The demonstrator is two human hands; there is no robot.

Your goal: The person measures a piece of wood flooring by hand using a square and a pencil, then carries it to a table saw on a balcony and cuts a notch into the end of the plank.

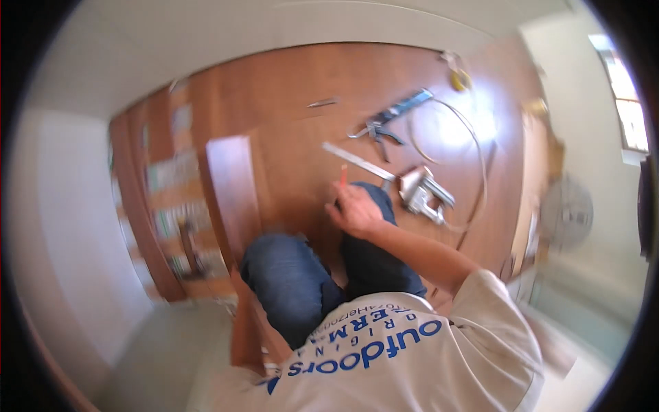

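A reddish-brown wood floor (pixel 295 151) carries everything, with its middle bare. Toward twelve o'clock lies a slim, blurred tool (pixel 322 103). At one o'clock a straight metal ruler (pixel 360 161) slants near the middle, and farther out rests a blue-and-black caulking gun (pixel 405 108). Beyond that, between one and two, sits a yellow roundish object (pixel 460 80). A silvery tool (pixel 425 196) lies at three, a pale hose (pixel 482 151) curving around its outer side. Toward nine stretches a long plank (pixel 233 185); farther out, between eight and nine, lies a blurred hammer-like tool (pixel 189 244).
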